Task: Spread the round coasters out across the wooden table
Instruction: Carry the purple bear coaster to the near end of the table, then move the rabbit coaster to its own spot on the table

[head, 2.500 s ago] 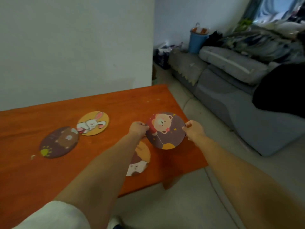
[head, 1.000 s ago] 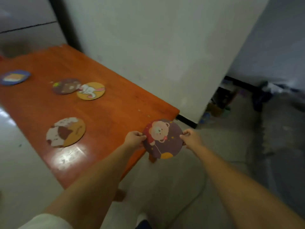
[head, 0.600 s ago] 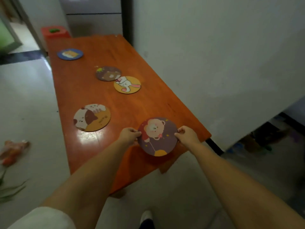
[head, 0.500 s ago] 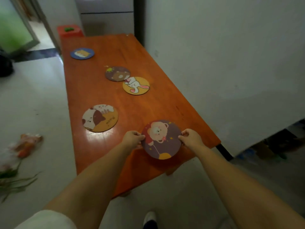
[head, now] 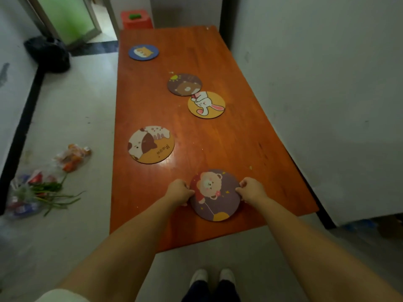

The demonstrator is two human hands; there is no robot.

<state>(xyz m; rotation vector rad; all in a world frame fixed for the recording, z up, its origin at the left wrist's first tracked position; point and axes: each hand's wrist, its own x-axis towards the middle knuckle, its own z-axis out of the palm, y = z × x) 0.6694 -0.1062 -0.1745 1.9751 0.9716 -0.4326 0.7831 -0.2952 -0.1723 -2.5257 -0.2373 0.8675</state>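
A purple bear coaster (head: 214, 196) lies near the front end of the long wooden table (head: 229, 144). My left hand (head: 179, 191) grips its left rim and my right hand (head: 250, 190) grips its right rim. Further along the table lie an orange cat coaster (head: 151, 144), a yellow rabbit coaster (head: 206, 104), a dark brown bear coaster (head: 184, 84) touching the rabbit one, and a blue coaster (head: 143, 52) at the far left.
A white wall (head: 327, 83) runs along the table's right side. On the floor to the left lie plastic bags with vegetables (head: 43, 182) and a black bag (head: 49, 54). A red stool (head: 136, 19) stands beyond the table's far end. My feet (head: 212, 280) are at the near end.
I have walked around to the table's short end, carrying the purple bear coaster in both hands. It now sits low over the table's near end.
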